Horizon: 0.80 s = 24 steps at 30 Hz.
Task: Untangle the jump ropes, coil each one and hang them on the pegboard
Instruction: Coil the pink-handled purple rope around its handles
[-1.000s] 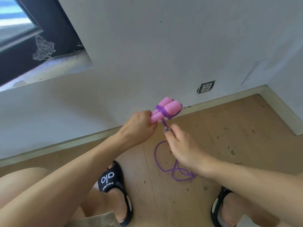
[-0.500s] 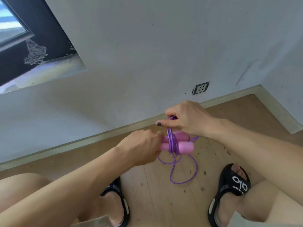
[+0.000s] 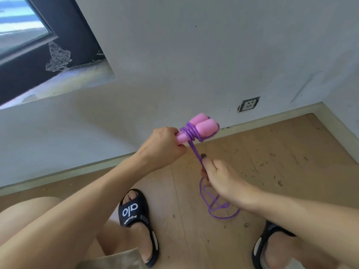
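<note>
Head view | left hand [image 3: 162,147] clenches pink handles [image 3: 202,126] | right hand [image 3: 219,177] pinches purple rope [image 3: 196,154], several turns wound round the handles | loose tail on floor [image 3: 291,152] left to wind | pegboard unseen, hanging pending

The left hand [image 3: 161,146] hid the near ends of the pink handles [image 3: 202,127]. The right hand [image 3: 219,177] covered the stretch of purple rope [image 3: 196,154] it pinched, and the forearm hid part of the loose loops. The right sandal [image 3: 272,247] was cut off by the bottom edge. The wall socket [image 3: 248,104] was too small to read.
</note>
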Each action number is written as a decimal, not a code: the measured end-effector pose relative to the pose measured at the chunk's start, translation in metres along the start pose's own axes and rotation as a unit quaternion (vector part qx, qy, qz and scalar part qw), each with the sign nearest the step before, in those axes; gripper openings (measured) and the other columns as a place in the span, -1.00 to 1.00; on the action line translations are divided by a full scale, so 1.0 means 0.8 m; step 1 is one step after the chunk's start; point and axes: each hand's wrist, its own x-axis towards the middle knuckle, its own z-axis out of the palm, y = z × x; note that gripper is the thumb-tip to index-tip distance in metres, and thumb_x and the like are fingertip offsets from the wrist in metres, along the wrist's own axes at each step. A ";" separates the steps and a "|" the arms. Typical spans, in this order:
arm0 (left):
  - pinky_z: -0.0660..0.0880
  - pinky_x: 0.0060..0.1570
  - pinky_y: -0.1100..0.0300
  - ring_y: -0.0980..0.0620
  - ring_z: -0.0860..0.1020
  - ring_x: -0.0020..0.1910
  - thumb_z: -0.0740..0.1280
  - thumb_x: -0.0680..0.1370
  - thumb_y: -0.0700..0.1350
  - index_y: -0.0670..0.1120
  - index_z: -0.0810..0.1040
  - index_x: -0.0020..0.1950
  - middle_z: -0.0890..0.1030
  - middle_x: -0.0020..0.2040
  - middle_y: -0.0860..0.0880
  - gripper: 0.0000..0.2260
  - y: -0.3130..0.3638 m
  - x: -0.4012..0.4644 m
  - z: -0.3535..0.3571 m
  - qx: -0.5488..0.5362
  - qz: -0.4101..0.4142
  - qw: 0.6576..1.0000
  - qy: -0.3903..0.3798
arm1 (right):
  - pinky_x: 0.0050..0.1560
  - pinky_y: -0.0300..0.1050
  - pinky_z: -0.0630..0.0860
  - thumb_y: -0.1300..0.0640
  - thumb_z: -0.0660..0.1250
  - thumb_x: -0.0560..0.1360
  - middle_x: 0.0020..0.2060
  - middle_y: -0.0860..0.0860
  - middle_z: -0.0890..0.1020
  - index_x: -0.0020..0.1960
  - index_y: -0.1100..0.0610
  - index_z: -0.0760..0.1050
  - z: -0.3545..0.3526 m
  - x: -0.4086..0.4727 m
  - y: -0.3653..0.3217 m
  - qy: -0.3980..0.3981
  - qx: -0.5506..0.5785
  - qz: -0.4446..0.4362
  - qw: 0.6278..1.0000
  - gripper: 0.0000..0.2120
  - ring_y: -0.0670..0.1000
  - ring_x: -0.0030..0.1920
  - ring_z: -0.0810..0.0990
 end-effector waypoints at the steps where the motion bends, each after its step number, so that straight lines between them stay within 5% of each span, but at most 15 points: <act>1: 0.30 -0.44 0.18 -0.03 0.48 -0.36 0.34 0.44 -0.15 -0.08 0.45 -0.25 0.50 -0.36 0.00 -0.90 -0.008 0.007 0.006 0.016 -0.017 1.000 -0.007 | -0.25 0.05 0.37 -0.05 0.03 0.69 -0.51 -0.06 0.41 -0.36 0.10 0.31 0.001 -0.009 -0.005 -0.001 -0.058 -0.043 0.997 -0.52 0.03 -0.43 0.38; 6: 0.49 -0.27 0.11 -0.14 0.62 -0.16 0.25 0.51 -0.14 -0.05 0.44 -0.12 0.59 -0.15 -0.09 -0.98 -0.010 0.002 0.044 0.171 0.004 0.981 -0.089 | -0.32 -0.08 0.19 -0.11 0.18 0.63 -0.44 0.00 0.50 -0.31 0.04 0.23 -0.028 -0.029 -0.030 0.009 -0.287 -0.219 0.933 -0.60 0.12 -0.39 0.45; 11: 0.40 -0.25 0.10 -0.15 0.58 -0.10 0.13 0.58 -0.22 -0.09 0.46 -0.02 0.59 0.04 -0.12 -0.87 0.025 -0.028 0.060 0.325 0.177 0.916 -0.155 | -0.44 -0.15 0.08 -0.31 0.13 0.55 -0.51 -0.04 0.45 -0.31 0.02 0.26 -0.072 0.008 -0.054 0.051 -0.406 -0.348 0.843 -0.54 0.06 -0.44 0.39; 15: 0.40 -0.29 0.09 -0.18 0.61 -0.14 0.19 0.55 -0.14 -0.06 0.39 -0.02 0.56 -0.12 -0.07 -0.96 0.044 -0.045 0.057 0.263 0.214 0.936 -0.096 | -0.41 -0.11 0.13 -0.34 0.10 0.54 -0.53 -0.01 0.38 -0.37 0.06 0.25 -0.095 0.047 -0.048 0.032 -0.382 -0.277 0.881 -0.46 0.01 -0.43 0.35; 20: 0.46 -0.33 0.10 -0.13 0.53 -0.30 0.30 0.48 -0.01 -0.03 0.47 -0.04 0.51 -0.31 0.02 -0.87 0.042 -0.056 0.025 0.128 0.238 0.963 -0.004 | -0.41 -0.10 0.16 -0.18 0.25 0.59 -0.52 -0.03 0.26 -0.40 0.13 0.27 -0.092 0.064 -0.039 -0.110 -0.139 -0.131 0.975 -0.47 -0.05 -0.48 0.20; 22: 0.39 -0.40 0.15 -0.05 0.43 -0.42 0.38 0.41 -0.05 0.01 0.48 -0.16 0.48 -0.40 0.05 -0.90 0.047 -0.059 0.012 0.032 0.242 0.969 0.023 | -0.43 -0.19 0.32 0.08 0.28 0.63 -0.63 -0.11 0.36 -0.38 0.19 0.28 -0.099 0.058 -0.025 -0.132 -0.049 -0.029 0.990 -0.56 -0.10 -0.58 0.33; 24: 0.30 -0.42 0.21 0.03 0.33 -0.48 0.41 0.36 -0.11 0.03 0.39 -0.29 0.41 -0.47 0.07 -0.81 0.047 -0.051 0.003 -0.027 0.189 0.981 0.042 | -0.29 -0.29 0.47 0.44 0.29 0.54 -0.66 -0.04 0.49 -0.27 0.21 0.37 -0.089 0.044 -0.024 -0.240 0.018 0.013 0.971 -0.73 -0.15 -0.55 0.47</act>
